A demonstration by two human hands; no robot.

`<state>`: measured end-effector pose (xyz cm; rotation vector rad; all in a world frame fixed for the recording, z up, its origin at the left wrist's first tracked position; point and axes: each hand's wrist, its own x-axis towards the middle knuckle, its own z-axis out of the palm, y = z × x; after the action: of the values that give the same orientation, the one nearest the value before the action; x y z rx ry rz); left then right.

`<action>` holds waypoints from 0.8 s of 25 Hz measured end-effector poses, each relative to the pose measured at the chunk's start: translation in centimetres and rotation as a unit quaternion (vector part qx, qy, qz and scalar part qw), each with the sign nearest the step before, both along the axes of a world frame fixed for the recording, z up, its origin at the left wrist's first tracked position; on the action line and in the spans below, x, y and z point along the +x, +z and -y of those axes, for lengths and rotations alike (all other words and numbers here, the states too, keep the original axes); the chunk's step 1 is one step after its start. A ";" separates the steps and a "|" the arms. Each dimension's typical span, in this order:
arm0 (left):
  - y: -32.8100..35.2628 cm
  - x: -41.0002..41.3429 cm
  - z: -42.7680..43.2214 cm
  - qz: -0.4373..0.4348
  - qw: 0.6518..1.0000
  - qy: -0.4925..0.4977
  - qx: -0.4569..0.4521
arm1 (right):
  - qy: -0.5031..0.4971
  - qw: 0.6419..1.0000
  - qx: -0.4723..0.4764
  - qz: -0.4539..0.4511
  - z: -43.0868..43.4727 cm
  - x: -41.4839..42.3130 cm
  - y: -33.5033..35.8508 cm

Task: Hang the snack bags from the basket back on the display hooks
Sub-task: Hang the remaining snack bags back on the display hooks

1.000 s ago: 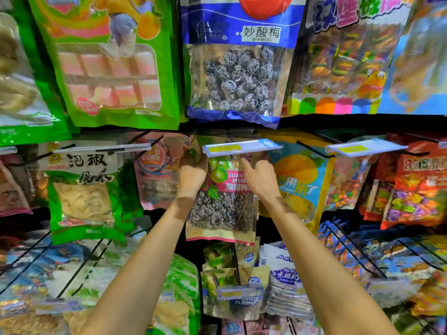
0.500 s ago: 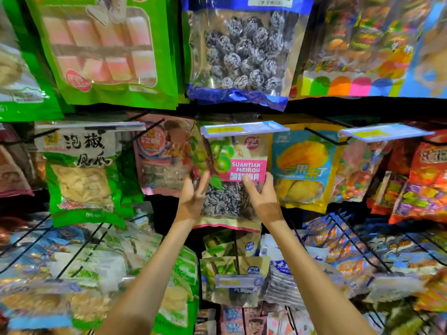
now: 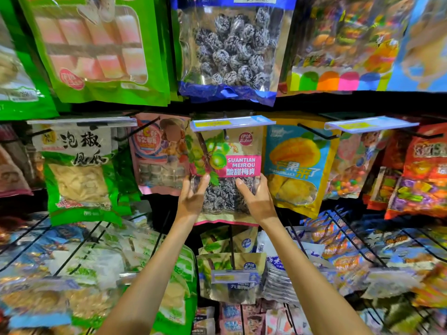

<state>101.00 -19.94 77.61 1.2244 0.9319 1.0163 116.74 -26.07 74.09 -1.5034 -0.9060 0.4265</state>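
Two hands are seen in the head view, with one plum bag (image 3: pixel 238 165) between them, its top hidden behind one price strip (image 3: pixel 232 122). The left hand (image 3: pixel 192 199) is laid spread against the bag's lower left edge. The right hand (image 3: pixel 257 201) is spread against its lower right edge, thumb on the front.

Your left hand (image 3: pixel 192 201) and right hand (image 3: pixel 257 203) rest on both sides of the plum bag (image 3: pixel 242 163) under the price tag (image 3: pixel 232 122).

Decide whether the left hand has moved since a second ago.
Yes. The left hand has dropped away from the price tag, from the top of the plum bag to its middle.
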 end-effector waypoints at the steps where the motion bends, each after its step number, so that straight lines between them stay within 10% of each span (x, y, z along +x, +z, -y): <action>1: -0.1 -0.1 0.0 0.011 1.000 -0.002 -0.008 | 0.003 1.000 -0.004 0.000 0.1 0.0 0.0; 5: -0.2 -0.7 0.3 0.040 0.999 -0.033 -0.013 | 0.001 0.999 -0.024 0.023 0.5 0.1 0.4; 10: -0.2 -3.0 0.0 -0.132 0.984 -0.033 0.119 | 0.013 0.991 -0.076 0.106 2.5 -0.1 2.7; 15: 2.0 -5.7 -0.1 -0.588 0.710 0.034 0.387 | -0.039 0.876 -0.314 0.363 5.5 0.1 6.0; 20: 4.2 -6.3 2.1 -0.662 0.621 0.030 0.418 | -0.067 0.801 -0.362 0.472 7.8 1.0 7.7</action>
<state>94.74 -22.00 81.83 2.9421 1.6499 0.3716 117.71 -33.84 81.77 -2.5684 -1.4806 -0.1769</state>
